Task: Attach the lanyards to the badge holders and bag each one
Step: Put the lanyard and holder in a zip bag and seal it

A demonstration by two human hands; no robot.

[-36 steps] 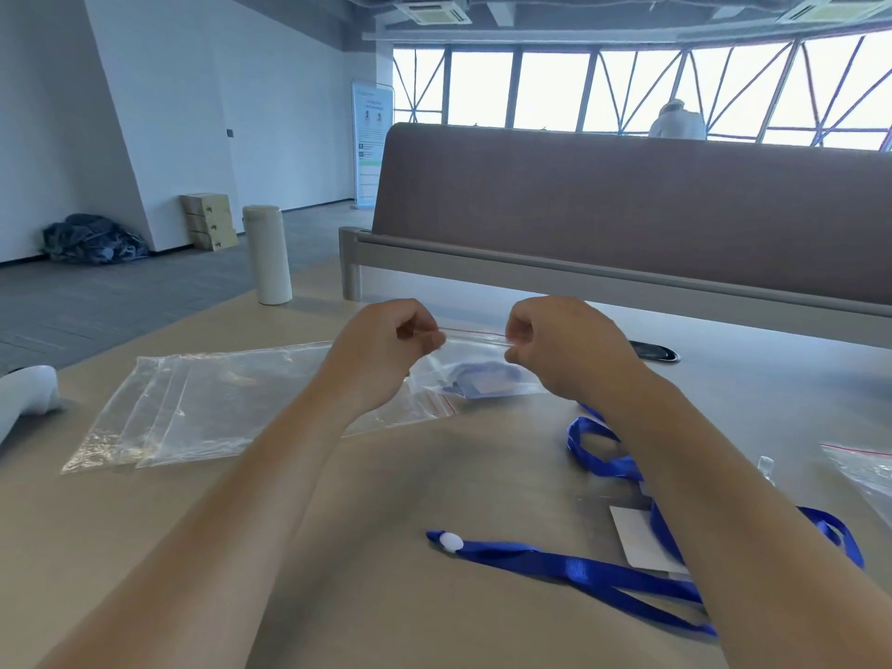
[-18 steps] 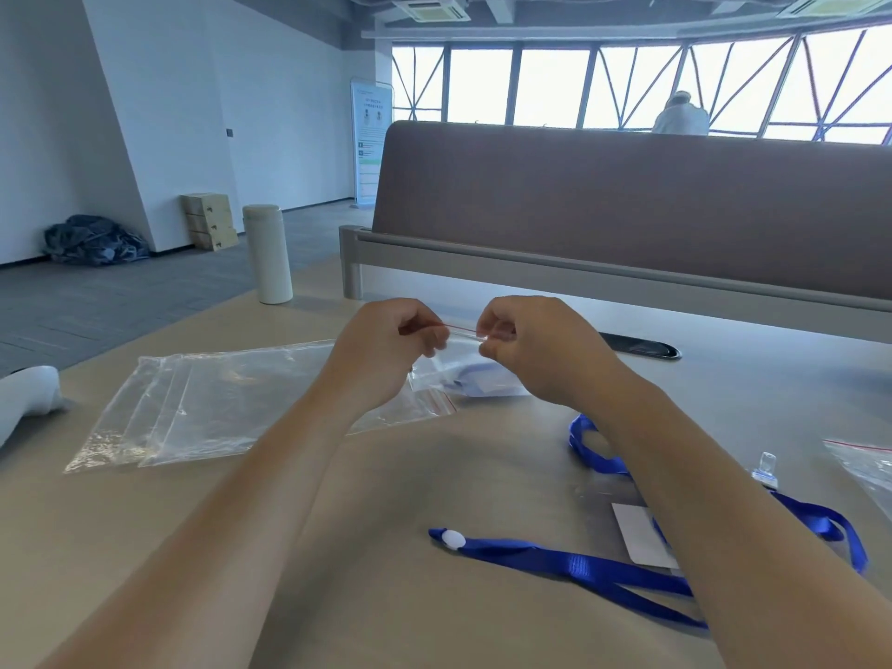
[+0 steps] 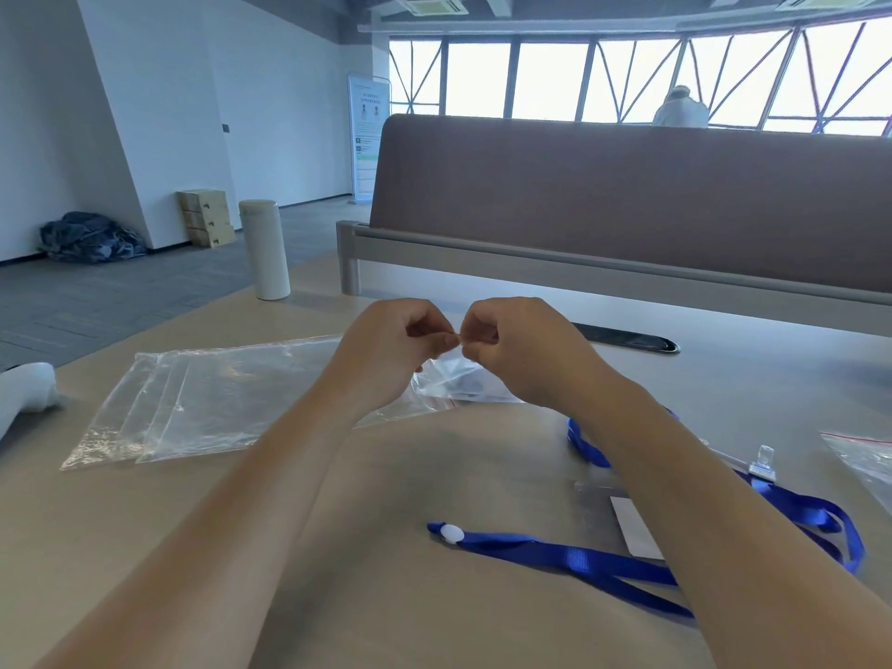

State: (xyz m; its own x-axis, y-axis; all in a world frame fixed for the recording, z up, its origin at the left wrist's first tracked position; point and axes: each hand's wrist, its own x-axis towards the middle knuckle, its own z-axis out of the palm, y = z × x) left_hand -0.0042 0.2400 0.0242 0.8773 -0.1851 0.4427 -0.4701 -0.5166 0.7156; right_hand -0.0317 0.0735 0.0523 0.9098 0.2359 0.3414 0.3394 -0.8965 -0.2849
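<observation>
Left hand [image 3: 391,354]: fingers [image 3: 437,339] are pinching the small bag [image 3: 458,381] at its top edge.
Right hand [image 3: 523,359]: is pinching the same edge, close beside the left.
Small bag: is hanging beneath both hands.
Lanyard [image 3: 579,557]: is lying on the counter [image 3: 386,475].

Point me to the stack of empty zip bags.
Head view, left side: the stack of empty zip bags lies flat on the table, left of the left hand, nearer than the white flask.

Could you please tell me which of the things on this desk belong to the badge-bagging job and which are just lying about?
Belongs to the job: zip bag, pinched at its top by the left hand and right hand; stack of empty bags; blue lanyard; badge holder.
Just lying about: white flask; white object at the left edge.
</observation>
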